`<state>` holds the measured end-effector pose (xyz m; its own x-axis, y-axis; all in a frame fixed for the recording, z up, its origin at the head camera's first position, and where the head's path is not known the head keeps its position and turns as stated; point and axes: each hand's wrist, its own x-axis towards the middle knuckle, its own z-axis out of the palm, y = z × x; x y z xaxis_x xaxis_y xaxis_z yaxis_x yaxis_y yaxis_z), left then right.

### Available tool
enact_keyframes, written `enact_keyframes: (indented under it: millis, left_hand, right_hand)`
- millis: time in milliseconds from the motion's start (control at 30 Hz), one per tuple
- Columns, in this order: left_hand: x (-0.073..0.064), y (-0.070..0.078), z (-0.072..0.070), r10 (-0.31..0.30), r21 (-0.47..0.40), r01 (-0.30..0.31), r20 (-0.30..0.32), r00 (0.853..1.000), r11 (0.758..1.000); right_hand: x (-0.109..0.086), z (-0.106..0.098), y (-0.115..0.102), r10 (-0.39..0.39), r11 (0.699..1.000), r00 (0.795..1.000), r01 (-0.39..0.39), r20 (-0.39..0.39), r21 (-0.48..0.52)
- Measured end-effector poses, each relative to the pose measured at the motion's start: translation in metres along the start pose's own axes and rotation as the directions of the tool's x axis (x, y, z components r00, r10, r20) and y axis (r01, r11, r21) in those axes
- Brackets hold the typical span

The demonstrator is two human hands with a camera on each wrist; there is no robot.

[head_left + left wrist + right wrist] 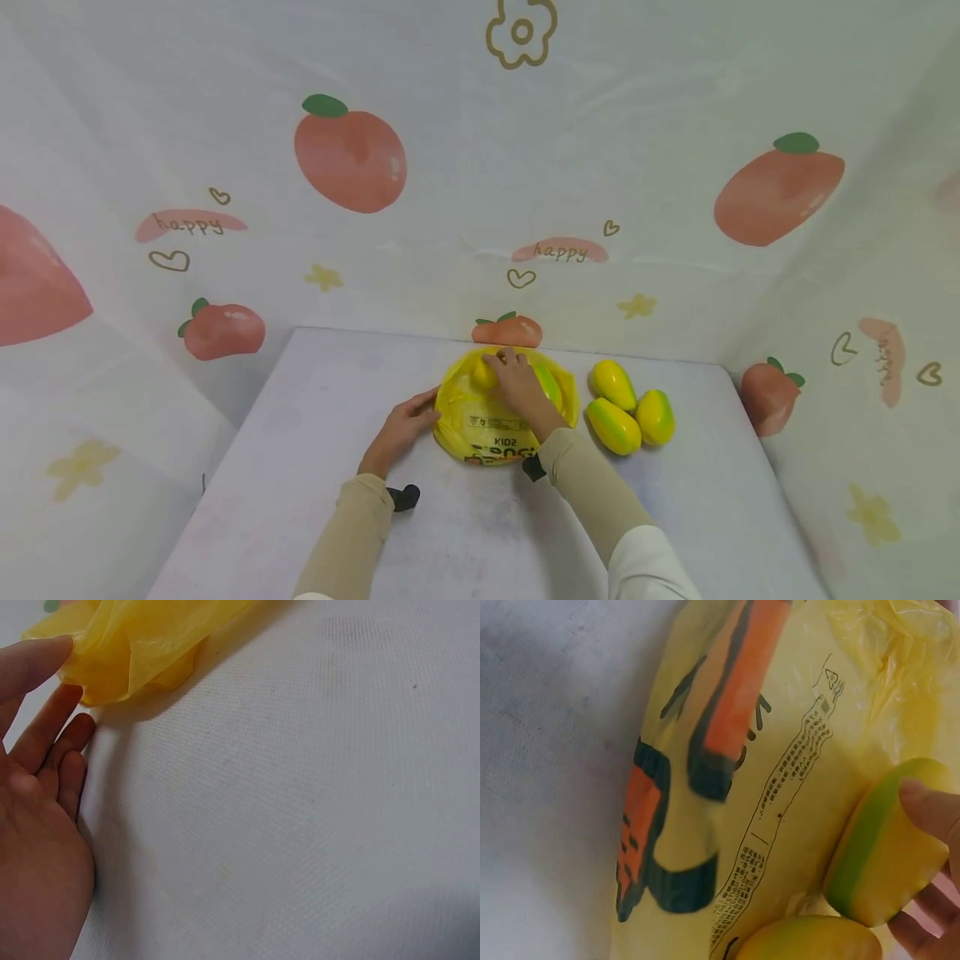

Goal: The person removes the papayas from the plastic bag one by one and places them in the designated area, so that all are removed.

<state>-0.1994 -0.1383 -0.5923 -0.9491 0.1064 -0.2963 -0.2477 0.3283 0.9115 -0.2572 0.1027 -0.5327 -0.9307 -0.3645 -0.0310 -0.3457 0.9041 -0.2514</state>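
A yellow plastic bag [461, 425] with printed lettering lies with its mouth spread wide. Inside it, my right hand [517, 387] grips a yellow-green mango [881, 840], thumb on one side and fingers round the other. Another mango [810, 941] sits in the bag close beside the held one. At the bag's left edge is my left hand [401, 433]. In the left wrist view its thumb and index fingertips touch the yellow film, set apart from each other, with the other fingers relaxed below.
To the right of the bag, three more mangoes [621, 425] lie grouped on the white table [465, 533]. A fabric backdrop [450, 167] printed with fruit and hearts rises behind the table and along both sides. Dark wrist mounts [405, 497] stick out by the sleeves.
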Motion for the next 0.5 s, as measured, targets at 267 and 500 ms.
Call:
enact_keyframes:
  millis: [267,500]
  left_hand:
    - [-0.0008,-0.0023,0.0009,0.005,0.014,-0.005,-0.004,1.0,1.0]
    - [-0.0016,-0.0027,-0.002,0.014,0.019,-0.014,0.001,1.0,1.0]
  right_hand:
    - [0.0004,-0.0005,-0.0035,0.006,0.999,1.0,-0.006,0.009,-0.035]
    - [-0.0048,-0.0068,-0.0051,-0.015,1.0,1.0,0.015,0.015,-0.002]
